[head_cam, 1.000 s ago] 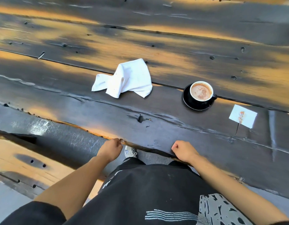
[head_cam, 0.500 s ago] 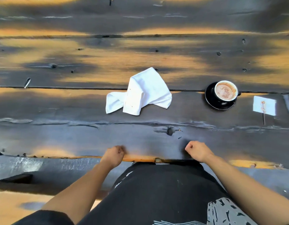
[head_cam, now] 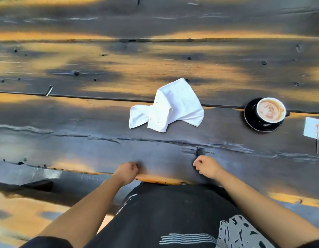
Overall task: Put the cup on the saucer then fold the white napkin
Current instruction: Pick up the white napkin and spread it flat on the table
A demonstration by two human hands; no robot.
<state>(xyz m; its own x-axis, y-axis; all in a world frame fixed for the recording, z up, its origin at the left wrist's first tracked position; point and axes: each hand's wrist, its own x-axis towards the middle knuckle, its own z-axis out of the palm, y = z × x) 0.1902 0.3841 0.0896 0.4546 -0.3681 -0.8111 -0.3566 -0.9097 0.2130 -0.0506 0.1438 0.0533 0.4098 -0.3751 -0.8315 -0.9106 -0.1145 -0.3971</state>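
Counted on the plank table [head_cam: 101,140]: 1 white napkin [head_cam: 170,106], crumpled; 1 cup [head_cam: 270,110] with coffee in it, seated on 1 black saucer [head_cam: 250,115]; 1 small white card [head_cam: 314,129] seen at the right edge. 2 bare hands noted: left hand [head_cam: 127,171], right hand [head_cam: 207,167].
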